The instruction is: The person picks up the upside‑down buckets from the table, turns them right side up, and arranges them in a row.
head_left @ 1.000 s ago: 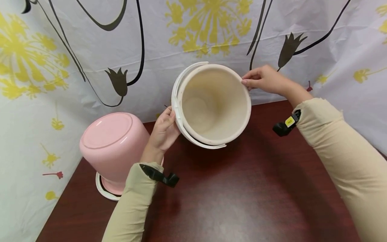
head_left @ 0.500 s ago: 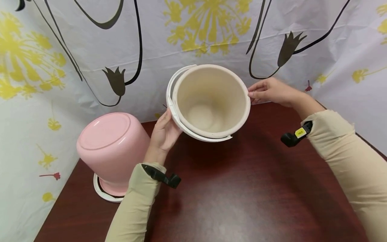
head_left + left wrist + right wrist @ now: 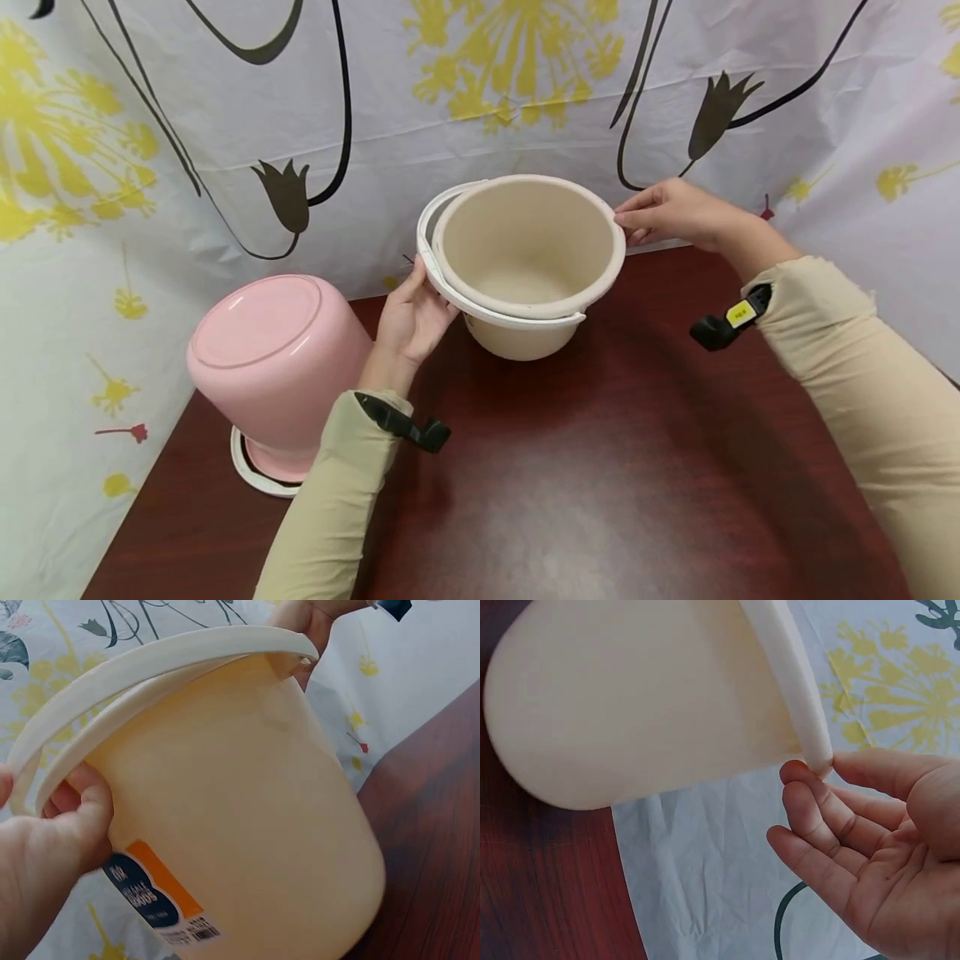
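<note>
Fingers [image 3: 632,218] pinched on rim [image 3: 618,250], head view: bucket [image 3: 525,250] held b/w L hand [image 3: 412,321] & R hand [image 3: 675,217], contact w/ table [image 3: 600,467] unclear. L wrist: handle [image 3: 172,651] gripped too; swing risked if loosened. R wrist: only fingertips [image 3: 795,771] used; rim may be dropped.

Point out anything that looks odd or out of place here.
The pink bucket, at the left of the head view, stands upside down with its base facing up, whereas the cream bucket opens upward. No spill or damage stands out.
</note>
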`<state>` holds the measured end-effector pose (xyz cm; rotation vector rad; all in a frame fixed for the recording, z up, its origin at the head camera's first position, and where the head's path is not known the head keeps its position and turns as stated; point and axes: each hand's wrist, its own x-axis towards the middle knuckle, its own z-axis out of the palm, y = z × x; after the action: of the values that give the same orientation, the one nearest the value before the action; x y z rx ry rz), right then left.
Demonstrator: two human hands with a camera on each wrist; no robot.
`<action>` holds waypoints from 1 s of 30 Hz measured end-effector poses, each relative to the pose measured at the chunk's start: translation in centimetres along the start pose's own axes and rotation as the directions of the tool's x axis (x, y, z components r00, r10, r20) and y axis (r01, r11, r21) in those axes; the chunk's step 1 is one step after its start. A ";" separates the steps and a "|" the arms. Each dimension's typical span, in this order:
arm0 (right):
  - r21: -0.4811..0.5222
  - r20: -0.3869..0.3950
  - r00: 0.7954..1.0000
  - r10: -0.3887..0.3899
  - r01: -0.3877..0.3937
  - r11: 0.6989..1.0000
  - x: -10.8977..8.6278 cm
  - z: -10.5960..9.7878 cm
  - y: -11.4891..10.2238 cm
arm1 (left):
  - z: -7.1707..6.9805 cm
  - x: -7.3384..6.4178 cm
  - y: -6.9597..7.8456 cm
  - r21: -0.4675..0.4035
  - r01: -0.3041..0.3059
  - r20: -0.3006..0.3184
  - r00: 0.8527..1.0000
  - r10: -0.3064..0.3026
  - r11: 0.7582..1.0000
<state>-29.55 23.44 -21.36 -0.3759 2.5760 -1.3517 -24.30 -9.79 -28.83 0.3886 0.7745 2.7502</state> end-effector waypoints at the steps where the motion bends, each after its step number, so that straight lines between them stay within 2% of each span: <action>1: -0.002 0.004 1.000 0.005 -0.005 1.000 0.0 0.0 -0.1 | 0.0 0.1 0.0 -0.009 0.007 -0.019 1.000 -0.007 1.000; 5: 0.009 0.017 1.000 0.024 -0.025 1.000 0.1 -0.1 -0.2 | 0.0 0.4 -0.2 -0.038 0.019 -0.078 0.997 -0.022 0.999; 11: 0.044 0.016 0.999 0.050 -0.051 0.998 0.4 -0.1 -0.1 | 0.0 0.8 -0.3 -0.070 0.027 -0.099 0.995 -0.034 0.997; 20: 0.038 -0.035 0.997 0.065 -0.064 0.997 0.7 0.2 0.1 | 0.3 1.6 -0.1 -0.043 0.034 -0.164 0.986 -0.041 0.998; 30: 0.068 -0.049 0.996 0.081 -0.077 0.995 1.0 0.5 -0.2 | -0.4 1.2 0.2 -0.066 0.066 -0.199 0.977 -0.078 0.996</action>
<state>-30.30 22.61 -21.53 -0.2280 2.5506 -1.4332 -25.61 -9.78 -28.84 0.0679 0.7356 2.7650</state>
